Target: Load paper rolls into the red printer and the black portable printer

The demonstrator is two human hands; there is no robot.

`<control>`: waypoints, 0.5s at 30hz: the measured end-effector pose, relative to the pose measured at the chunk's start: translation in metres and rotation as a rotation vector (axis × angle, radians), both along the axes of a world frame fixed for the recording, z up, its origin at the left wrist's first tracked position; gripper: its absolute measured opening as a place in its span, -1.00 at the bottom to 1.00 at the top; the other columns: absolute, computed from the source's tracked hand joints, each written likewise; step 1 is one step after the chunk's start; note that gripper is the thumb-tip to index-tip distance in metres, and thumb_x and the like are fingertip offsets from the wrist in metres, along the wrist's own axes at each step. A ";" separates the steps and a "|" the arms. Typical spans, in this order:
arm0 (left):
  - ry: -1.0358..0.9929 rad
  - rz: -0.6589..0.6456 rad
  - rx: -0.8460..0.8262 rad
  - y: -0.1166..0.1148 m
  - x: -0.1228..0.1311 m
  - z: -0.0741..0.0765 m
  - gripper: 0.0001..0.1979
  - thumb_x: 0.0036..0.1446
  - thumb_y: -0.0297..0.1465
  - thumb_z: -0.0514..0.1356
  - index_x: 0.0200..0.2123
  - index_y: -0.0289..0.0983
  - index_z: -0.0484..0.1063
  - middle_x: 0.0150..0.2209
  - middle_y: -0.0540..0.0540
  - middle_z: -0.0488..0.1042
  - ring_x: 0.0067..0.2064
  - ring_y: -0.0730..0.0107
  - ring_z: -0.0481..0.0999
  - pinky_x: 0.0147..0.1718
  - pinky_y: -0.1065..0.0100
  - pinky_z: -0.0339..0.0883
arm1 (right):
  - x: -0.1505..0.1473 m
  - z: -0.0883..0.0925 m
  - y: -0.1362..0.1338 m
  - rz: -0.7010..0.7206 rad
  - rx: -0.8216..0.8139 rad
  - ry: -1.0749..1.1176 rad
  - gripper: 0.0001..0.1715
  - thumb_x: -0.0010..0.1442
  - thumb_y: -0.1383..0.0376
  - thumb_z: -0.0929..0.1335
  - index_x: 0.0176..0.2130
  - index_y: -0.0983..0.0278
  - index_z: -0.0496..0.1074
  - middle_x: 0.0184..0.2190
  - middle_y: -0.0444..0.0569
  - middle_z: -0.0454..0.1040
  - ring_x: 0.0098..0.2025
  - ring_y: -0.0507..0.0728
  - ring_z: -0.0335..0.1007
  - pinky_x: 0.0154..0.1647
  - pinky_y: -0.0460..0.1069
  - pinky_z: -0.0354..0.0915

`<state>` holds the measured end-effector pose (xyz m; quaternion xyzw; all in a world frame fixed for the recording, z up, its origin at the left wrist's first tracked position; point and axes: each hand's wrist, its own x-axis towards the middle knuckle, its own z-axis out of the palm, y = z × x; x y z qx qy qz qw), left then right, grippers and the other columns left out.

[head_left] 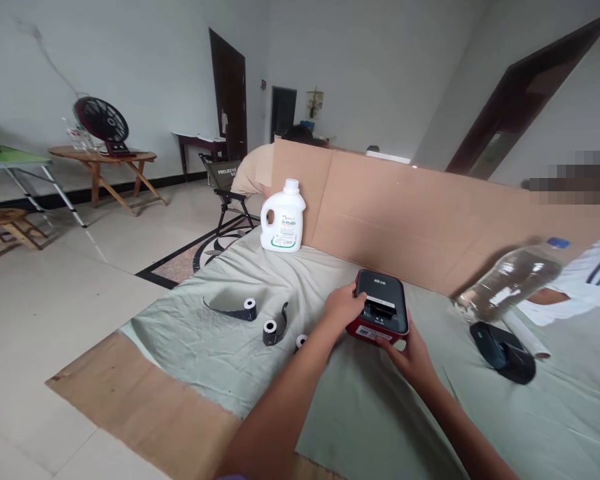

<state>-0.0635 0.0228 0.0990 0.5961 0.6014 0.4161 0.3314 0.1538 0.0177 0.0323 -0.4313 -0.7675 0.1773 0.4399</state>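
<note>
A small black and red label printer (381, 305) rests on the pale green cloth (220, 347) in front of me. My left hand (341, 308) grips its left side, fingers curled on the top edge. My right hand (409, 353) holds its near right corner from below, fingers pressed on the front face. Three small paper rolls with dark cores lie left of the printer: one (250, 308), a second (270, 328), and a third (301, 341) partly hidden behind my left forearm.
A white detergent jug (283, 217) stands against a cardboard wall (410, 213). At right, another person's sleeve (580, 280), a tilted clear bottle (510, 279), a black device (503, 350) and a white tube (527, 337). A folding chair (225, 190), tables and a fan (103, 127) stand beyond.
</note>
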 end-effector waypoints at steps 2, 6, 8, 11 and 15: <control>-0.137 0.031 0.100 0.006 -0.020 0.013 -0.50 0.24 -0.27 0.15 0.24 -0.10 0.45 0.15 -0.10 0.56 0.18 0.01 0.51 0.18 0.12 0.32 | -0.033 0.021 0.017 0.022 0.030 0.047 0.01 0.10 -0.04 0.49 0.40 0.04 0.11 0.20 0.15 0.43 0.10 0.50 0.46 0.08 0.44 0.41; -0.383 0.135 0.316 0.025 -0.080 0.038 -0.42 0.24 -0.37 0.15 0.33 -0.11 0.34 0.29 0.03 0.42 0.35 0.21 0.33 0.34 0.25 0.12 | -0.120 0.057 0.054 0.130 0.002 0.233 0.14 0.08 0.02 0.52 0.44 0.17 0.00 0.25 0.22 0.37 0.07 0.43 0.48 -0.07 0.26 0.50; -0.462 0.213 0.335 0.033 -0.117 0.039 -0.42 0.22 -0.41 0.15 0.32 -0.18 0.36 0.31 0.01 0.39 0.38 0.23 0.28 0.37 0.27 0.06 | -0.167 0.062 0.068 0.220 0.015 0.274 0.10 0.08 0.08 0.52 0.42 0.17 0.03 0.24 0.18 0.39 0.17 0.44 0.40 0.09 0.28 0.42; -0.556 0.308 0.286 0.039 -0.171 0.020 -0.41 0.19 -0.43 0.14 0.31 -0.26 0.37 0.35 -0.05 0.33 0.39 0.20 0.27 0.38 0.26 0.06 | -0.230 0.053 0.080 0.290 -0.008 0.248 0.03 -0.01 0.28 0.52 0.35 0.21 0.11 0.20 0.16 0.43 0.18 0.41 0.39 0.21 0.27 0.32; -0.597 0.432 0.194 0.039 -0.224 -0.017 -0.40 0.15 -0.45 0.15 0.29 -0.27 0.38 0.31 -0.11 0.39 0.34 0.13 0.35 0.34 0.20 0.18 | -0.284 0.024 0.086 0.251 -0.202 0.137 -0.15 -0.04 0.36 0.48 0.22 0.21 0.23 0.08 0.10 0.52 0.08 0.35 0.47 0.14 0.25 0.36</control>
